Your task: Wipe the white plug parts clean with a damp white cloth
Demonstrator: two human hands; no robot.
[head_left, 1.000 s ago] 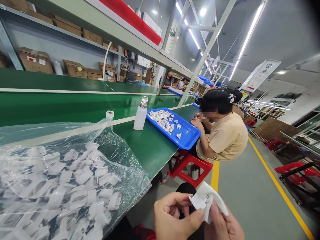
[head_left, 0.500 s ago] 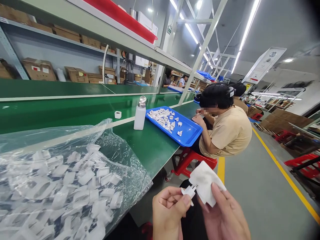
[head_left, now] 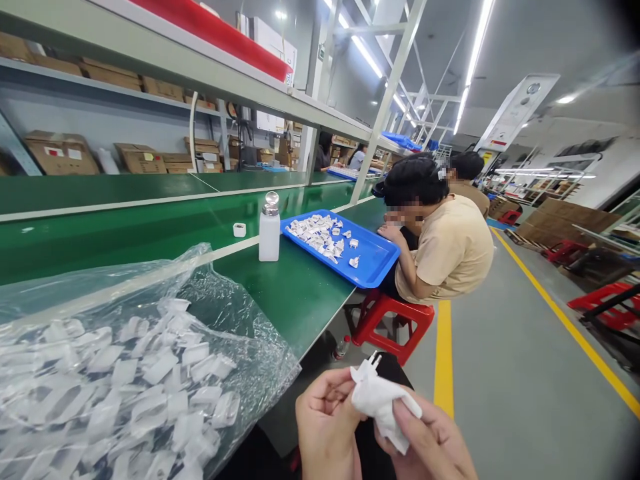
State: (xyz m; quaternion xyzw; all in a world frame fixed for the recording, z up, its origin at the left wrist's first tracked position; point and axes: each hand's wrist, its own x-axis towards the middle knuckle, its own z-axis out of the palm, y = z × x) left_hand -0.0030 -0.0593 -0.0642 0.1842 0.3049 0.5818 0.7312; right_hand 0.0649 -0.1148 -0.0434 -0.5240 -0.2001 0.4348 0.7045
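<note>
My left hand point(head_left: 327, 417) pinches a small white two-pin plug point(head_left: 373, 361) in front of my lap; its body is mostly covered, and the two metal pins stick out at the top. In my right hand point(head_left: 433, 430) is a crumpled white cloth point(head_left: 383, 400), closed between thumb and fingers and pressed around the plug. To the left, white plastic housings point(head_left: 150, 403) lie heaped on a clear plastic bag point(head_left: 245, 327) on the green bench.
A white pump bottle point(head_left: 269, 233) stands beside a blue tray point(head_left: 373, 273) with several white plug parts. One small white piece point(head_left: 239, 230) sits farther back. A co-worker point(head_left: 453, 247) sits on a red stool point(head_left: 395, 333) past the tray. A shelf beam crosses above the bench.
The cloth, spread out beside the plug before, is now bunched around it. My right hand has moved left, closer to my left hand. The plug's pins now point upward. The view has shifted slightly.
</note>
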